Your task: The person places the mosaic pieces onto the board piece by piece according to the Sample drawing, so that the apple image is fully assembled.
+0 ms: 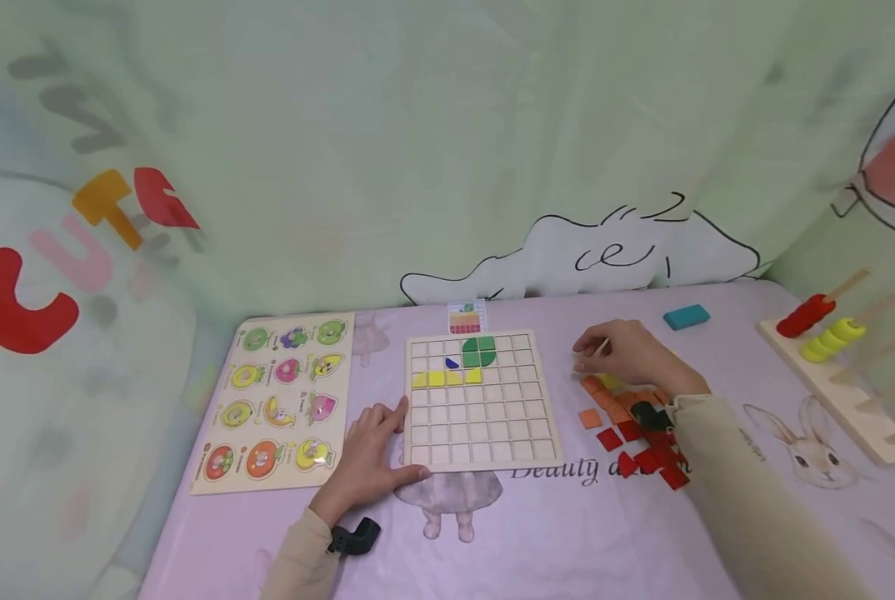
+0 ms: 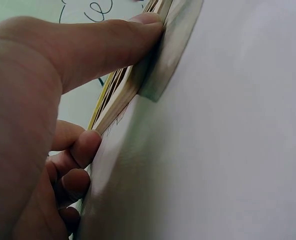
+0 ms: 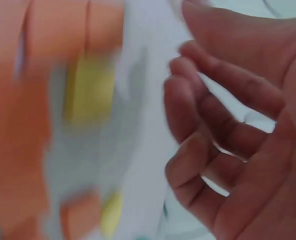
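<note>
A square wooden grid board (image 1: 477, 425) lies on the table with green, blue and yellow tiles in its upper cells. At its near left corner my left hand (image 1: 368, 454) grips the edges, thumb on the front side and fingers on the left side. The left wrist view shows that thumb (image 2: 113, 42) against the board's edge (image 2: 120, 100). My right hand (image 1: 627, 354) hovers beside the pile of orange tiles (image 1: 620, 407), fingers loosely bent. Nothing shows between its thumb and fingers in the right wrist view, where a yellow tile (image 3: 90, 90) lies blurred near the hand.
Red tiles (image 1: 650, 458) lie nearer than the orange ones. A small pattern card (image 1: 466, 317) sits behind the board. To the left is a fruit puzzle board (image 1: 271, 425). A teal block (image 1: 686, 317) and a wooden peg stand (image 1: 841, 387) with rings are on the right.
</note>
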`<state>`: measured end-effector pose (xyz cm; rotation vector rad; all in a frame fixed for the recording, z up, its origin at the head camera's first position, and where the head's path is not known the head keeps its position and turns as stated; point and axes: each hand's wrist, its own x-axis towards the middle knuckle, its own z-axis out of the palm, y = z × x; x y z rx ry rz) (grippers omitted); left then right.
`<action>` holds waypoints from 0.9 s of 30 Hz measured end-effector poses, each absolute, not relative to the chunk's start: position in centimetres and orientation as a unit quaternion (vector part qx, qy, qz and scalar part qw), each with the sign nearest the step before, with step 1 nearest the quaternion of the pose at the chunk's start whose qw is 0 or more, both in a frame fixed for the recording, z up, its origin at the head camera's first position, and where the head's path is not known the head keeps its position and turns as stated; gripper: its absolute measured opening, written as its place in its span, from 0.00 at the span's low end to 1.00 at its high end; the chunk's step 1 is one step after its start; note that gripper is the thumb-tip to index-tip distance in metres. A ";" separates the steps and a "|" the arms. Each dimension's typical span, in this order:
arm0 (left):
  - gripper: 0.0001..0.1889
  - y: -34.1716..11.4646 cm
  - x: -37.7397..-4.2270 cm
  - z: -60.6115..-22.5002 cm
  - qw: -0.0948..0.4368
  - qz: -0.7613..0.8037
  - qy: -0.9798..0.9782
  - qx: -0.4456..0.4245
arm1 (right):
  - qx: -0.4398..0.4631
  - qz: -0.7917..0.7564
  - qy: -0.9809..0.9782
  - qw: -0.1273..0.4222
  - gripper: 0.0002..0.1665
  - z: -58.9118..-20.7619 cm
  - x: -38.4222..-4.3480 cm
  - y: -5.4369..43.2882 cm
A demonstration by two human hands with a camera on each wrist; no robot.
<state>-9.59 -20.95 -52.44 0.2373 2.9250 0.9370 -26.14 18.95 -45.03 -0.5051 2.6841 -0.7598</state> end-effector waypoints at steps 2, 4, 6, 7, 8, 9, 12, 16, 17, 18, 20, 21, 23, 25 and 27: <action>0.58 -21.1 -9.5 -52.5 0.033 0.304 0.949 0.074 | -0.163 -0.256 0.938 0.166 0.22 -45.0 -26.0 20.5; 0.58 -21.2 -9.4 -52.5 0.035 0.304 0.950 0.070 | -0.151 -0.256 0.938 0.179 0.24 -45.4 -25.8 21.8; 0.58 -21.3 -9.3 -52.5 0.035 0.306 0.949 0.067 | -0.145 -0.260 0.936 0.187 0.25 -46.1 -25.6 22.5; 0.58 -21.4 -9.3 -52.5 0.035 0.308 0.949 0.066 | -0.143 -0.260 0.936 0.187 0.26 -46.4 -25.6 22.7; 0.58 -21.4 -9.3 -52.5 0.034 0.308 0.948 0.066 | -0.142 -0.261 0.937 0.186 0.26 -46.8 -25.5 22.9; 0.58 -21.4 -9.3 -52.5 0.034 0.310 0.948 0.066 | -0.142 -0.263 0.936 0.184 0.25 -47.1 -25.5 23.0; 0.58 -21.4 -9.4 -52.6 0.031 0.317 0.945 0.069 | -0.145 -0.257 0.941 0.168 0.22 -47.6 -25.4 23.1; 0.58 -21.2 -9.5 -52.6 0.029 0.325 0.942 0.072 | -0.145 -0.254 0.944 0.151 0.20 -47.6 -25.4 23.4; 0.58 -21.2 -9.5 -52.6 0.029 0.326 0.942 0.073 | -0.143 -0.256 0.945 0.147 0.20 -47.6 -25.4 23.4; 0.58 -21.1 -9.5 -52.5 0.029 0.325 0.942 0.073 | -0.140 -0.261 0.945 0.141 0.20 -47.7 -25.4 23.4; 0.58 -21.1 -9.5 -52.4 0.030 0.322 0.944 0.073 | -0.130 -0.276 0.944 0.125 0.20 -47.9 -25.4 23.2; 0.58 -21.0 -9.5 -52.4 0.030 0.320 0.944 0.073 | -0.124 -0.288 0.943 0.115 0.20 -48.0 -25.4 23.0; 0.57 -21.0 -9.5 -52.3 0.029 0.317 0.945 0.074 | -0.108 -0.319 0.936 0.098 0.23 -48.1 -25.4 22.4; 0.57 -21.0 -9.6 -52.3 0.029 0.314 0.946 0.075 | -0.094 -0.353 0.927 0.085 0.25 -48.2 -25.4 21.5; 0.58 -21.0 -9.6 -52.3 0.027 0.313 0.946 0.078 | -0.083 -0.384 0.916 0.080 0.25 -48.3 -25.4 20.5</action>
